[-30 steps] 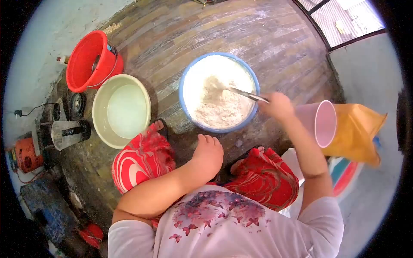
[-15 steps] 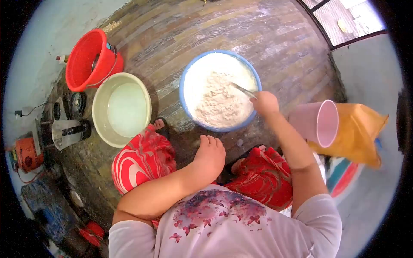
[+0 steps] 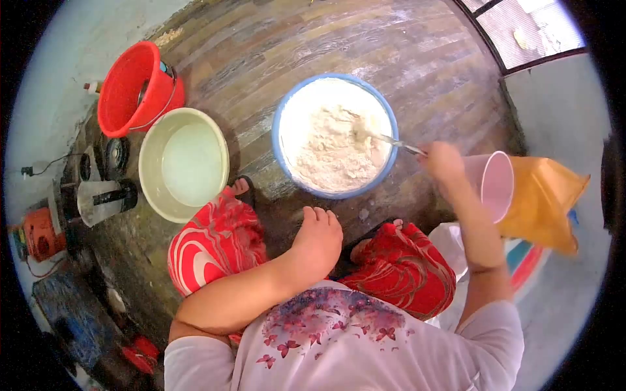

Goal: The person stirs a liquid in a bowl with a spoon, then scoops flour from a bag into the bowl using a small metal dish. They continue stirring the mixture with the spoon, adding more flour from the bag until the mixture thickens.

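Observation:
A blue-rimmed basin [image 3: 276,153] on the floor holds white flour [image 3: 329,153], lumpy and darker in the middle. My right hand [image 3: 443,163], beyond the basin's right rim, is closed round the handle of a metal spoon [image 3: 401,143]. The spoon slants over the rim, and its floury head dips into the mixture. Close to my body, between the knees, my left hand [image 3: 318,238] hangs loose with fingers stretched forward. Nothing shows in it, though its palm is hidden. It stays apart from the basin.
Left of the basin stand a cream tub [image 3: 147,163] of cloudy liquid and a red bucket [image 3: 124,91]. A pink bucket [image 3: 499,189] and a yellow-brown bag [image 3: 548,202] are at right. A clear jug [image 3: 98,202] lies near the left wall.
My right hand has moved right, away from the basin, drawing the spoon toward the rim. The mixture's surface has shifted. My left hand stays nearly still.

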Motion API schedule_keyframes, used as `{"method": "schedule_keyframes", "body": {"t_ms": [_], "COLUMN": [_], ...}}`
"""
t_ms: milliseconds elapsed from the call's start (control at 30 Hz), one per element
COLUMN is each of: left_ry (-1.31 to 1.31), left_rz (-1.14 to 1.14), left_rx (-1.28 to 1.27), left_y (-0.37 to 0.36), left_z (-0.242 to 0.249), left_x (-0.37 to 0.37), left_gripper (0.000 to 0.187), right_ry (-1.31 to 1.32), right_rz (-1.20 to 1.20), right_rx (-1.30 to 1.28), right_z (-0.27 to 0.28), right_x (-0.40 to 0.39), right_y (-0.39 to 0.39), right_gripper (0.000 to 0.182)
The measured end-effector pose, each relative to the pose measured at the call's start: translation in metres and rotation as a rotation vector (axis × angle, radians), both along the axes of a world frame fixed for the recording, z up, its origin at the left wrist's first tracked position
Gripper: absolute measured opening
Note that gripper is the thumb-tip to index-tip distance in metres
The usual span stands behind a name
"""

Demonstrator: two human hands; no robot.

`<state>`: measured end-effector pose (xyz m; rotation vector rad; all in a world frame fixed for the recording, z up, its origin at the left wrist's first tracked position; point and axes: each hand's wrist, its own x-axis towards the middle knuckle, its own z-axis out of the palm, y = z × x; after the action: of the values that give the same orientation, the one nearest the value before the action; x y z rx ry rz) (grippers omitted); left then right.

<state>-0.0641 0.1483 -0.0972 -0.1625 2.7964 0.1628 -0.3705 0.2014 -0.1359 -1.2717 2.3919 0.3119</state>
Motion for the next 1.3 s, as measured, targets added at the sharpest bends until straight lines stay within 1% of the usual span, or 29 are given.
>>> {"method": "schedule_keyframes", "body": {"t_ms": [67, 100, 133, 200, 233, 300, 333, 400, 433, 467, 500, 533, 567, 600, 700, 767, 833, 867, 933, 967, 1033, 1067, 1100, 1167, 1200, 1267, 1300], "left_ry": [-0.012, -0.033, -0.054, -0.077, -0.1, -0.117, -0.138, -0.133, -0.134, -0.126, -0.109, -0.093, -0.09, -0.087, -0.108, -0.133, -0.035, -0.032, -0.019, -0.015, -0.02, -0.015, -0.015, -0.006, -0.033, -0.06, -0.041], "left_rz": [0.003, -0.015, -0.033, -0.021, -0.01, -0.017, -0.02, -0.011, -0.001, 0.003, 0.008, 0.012, 0.017, 0.007, 0.009, 0.013, 0.012, 0.011, -0.002, -0.003, 0.003, 0.002, -0.009, -0.015, -0.022, -0.027, -0.009], "left_rx": [0.008, -0.003, -0.016, -0.012, -0.008, -0.013, -0.016, -0.024, -0.032, -0.029, -0.03, -0.029, -0.029, -0.021, -0.004, 0.008, -0.017, -0.018, 0.008, 0.004, 0.037, 0.035, 0.025, 0.018, 0.049, 0.083, 0.084], "left_y": [0.001, 0.001, 0.0, 0.001, 0.0, -0.001, -0.001, -0.001, -0.002, -0.001, -0.001, -0.001, 0.002, 0.002, 0.003, 0.005, 0.007, 0.007, 0.007, 0.006, 0.005, 0.005, 0.005, 0.005, 0.003, 0.003, 0.004], "left_z": [0.001, 0.002, 0.003, 0.001, -0.001, -0.001, 0.0, -0.001, -0.002, -0.002, -0.004, -0.005, -0.002, 0.001, 0.004, 0.002, -0.002, -0.001, 0.001, 0.004, 0.009, 0.009, 0.01, 0.014, 0.019, 0.021, 0.02], "left_x": [-0.001, -0.002, -0.003, -0.005, -0.005, -0.005, -0.004, -0.001, 0.002, 0.004, 0.006, 0.008, 0.008, 0.009, 0.007, 0.009, 0.013, 0.014, 0.015, 0.015, 0.016, 0.018, 0.02, 0.021, 0.021, 0.023, 0.023], "left_gripper": [0.033, 0.033, 0.033, 0.033, 0.033, 0.033, 0.033, 0.033, 0.033, 0.033, 0.033, 0.033, 0.033, 0.033, 0.033, 0.032, 0.03, 0.03, 0.029, 0.029, 0.029, 0.029, 0.029, 0.029, 0.029, 0.029, 0.031], "right_ry": [0.043, 0.045, 0.046, -0.103, -0.099, -0.309, -0.305, -0.531, -0.522, -0.569, -0.61, -0.602, -0.46, -0.313, -0.262, -0.248, -0.236, -0.232, -0.629, -0.626, -0.998, -0.953, -0.946, -0.806, -0.799, -0.413, -0.412], "right_rz": [0.04, 0.07, 0.07, -0.01, -0.012, -0.148, -0.149, -0.142, -0.137, -0.272, -0.408, -0.406, -0.153, 0.097, 0.12, 0.025, 0.088, 0.087, -0.453, -0.454, -0.826, -0.716, -0.715, -0.504, -0.499, 0.068, 0.07], "right_rx": [0.003, 0.0, -0.003, -0.118, -0.121, -0.129, -0.13, -0.169, -0.165, -0.011, 0.142, 0.147, 0.129, 0.112, 0.145, 0.143, -0.118, -0.118, -0.089, -0.094, -0.2, -0.221, -0.225, -0.164, -0.161, -0.197, -0.193], "right_z": [-0.045, -0.056, -0.055, -0.05, -0.041, -0.018, -0.011, 0.005, 0.025, 0.052, 0.065, 0.066, 0.064, 0.059, 0.014, -0.027, -0.077, -0.072, -0.049, -0.039, -0.022, -0.013, 0.005, 0.04, 0.044, 0.048, 0.054], "right_x": [0.01, 0.022, 0.033, 0.05, 0.051, 0.053, 0.05, 0.04, 0.044, 0.049, 0.054, 0.056, 0.056, 0.059, 0.079, 0.096, 0.103, 0.109, 0.116, 0.113, 0.106, 0.102, 0.103, 0.104, 0.098, 0.09, 0.097], "right_y": [-0.009, -0.017, -0.024, -0.031, -0.032, -0.03, -0.023, -0.003, 0.001, 0.006, 0.012, 0.021, 0.032, 0.04, 0.045, 0.03, 0.029, 0.019, -0.001, -0.005, -0.004, 0.002, 0.006, 0.014, 0.024, 0.045, 0.049], "right_gripper": [0.022, 0.023, 0.023, 0.024, 0.024, 0.025, 0.025, 0.028, 0.028, 0.03, 0.032, 0.032, 0.033, 0.035, 0.034, 0.034, 0.04, 0.04, 0.046, 0.046, 0.045, 0.039, 0.039, 0.041, 0.041, 0.041, 0.041]}}
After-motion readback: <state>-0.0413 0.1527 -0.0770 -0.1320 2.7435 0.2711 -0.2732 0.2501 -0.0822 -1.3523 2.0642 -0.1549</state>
